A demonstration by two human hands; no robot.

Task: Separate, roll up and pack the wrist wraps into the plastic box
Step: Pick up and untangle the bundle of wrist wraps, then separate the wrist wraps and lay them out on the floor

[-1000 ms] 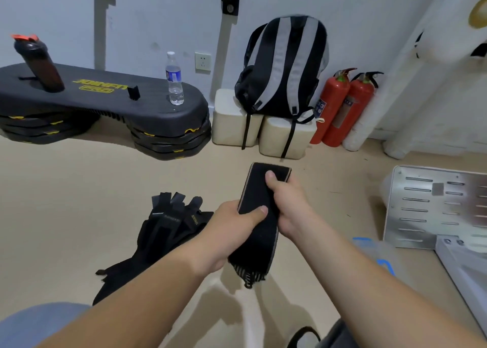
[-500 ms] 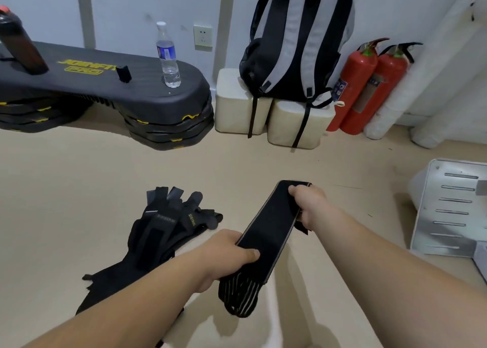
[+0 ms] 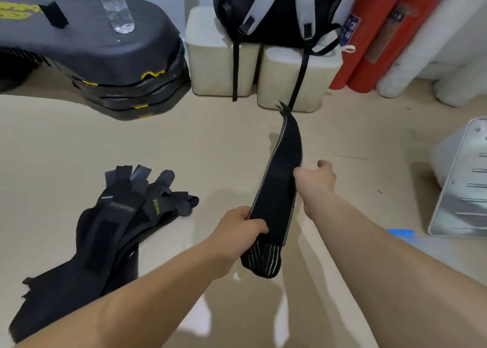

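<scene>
Wrist wrap (image 3: 282, 163): one, black, held stretched above floor (image 3: 210, 150), apparently straightened for rolling. Left hand (image 3: 237, 229) gripped striped end; right hand (image 3: 316, 175) pinched mid-length edge. Remaining wraps (image 3: 118, 216): tangled pile, floor left.

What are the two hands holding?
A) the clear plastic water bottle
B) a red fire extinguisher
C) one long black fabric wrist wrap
C: the left hand grips the long black fabric wrist wrap near its striped end, and the right hand holds it higher up.
</scene>
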